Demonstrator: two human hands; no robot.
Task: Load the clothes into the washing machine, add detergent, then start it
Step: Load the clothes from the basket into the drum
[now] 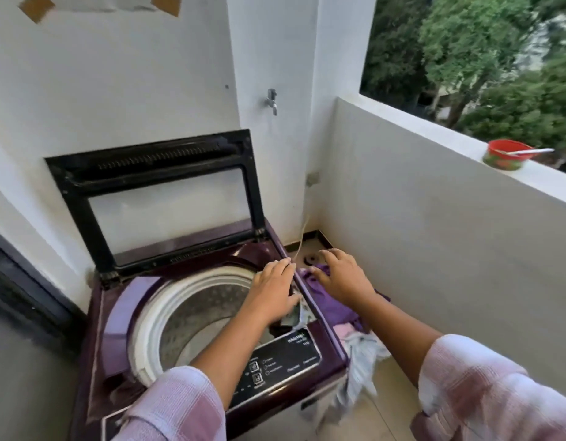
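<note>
The purple top-load washing machine (326, 342) stands with its lid (154, 198) raised against the wall, and its drum (205, 313) looks bare inside. My left hand (272, 291) lies palm down over the machine's right rim, fingers fairly straight, on a grey-white patterned cloth (299, 316) draped over that edge. My right hand (342, 278) hovers with spread, slightly bent fingers over a purple garment (339, 310) on the clothes pile beside the machine. A pale striped cloth (361, 361) hangs lower on the pile. No detergent is in view.
The control panel (275, 367) faces me at the machine's front right. A tap (272, 101) sticks out of the wall above. A low balcony wall (434, 249) closes the right side, with a red bowl (506, 159) on its ledge. A floor drain (310, 259) lies in the corner.
</note>
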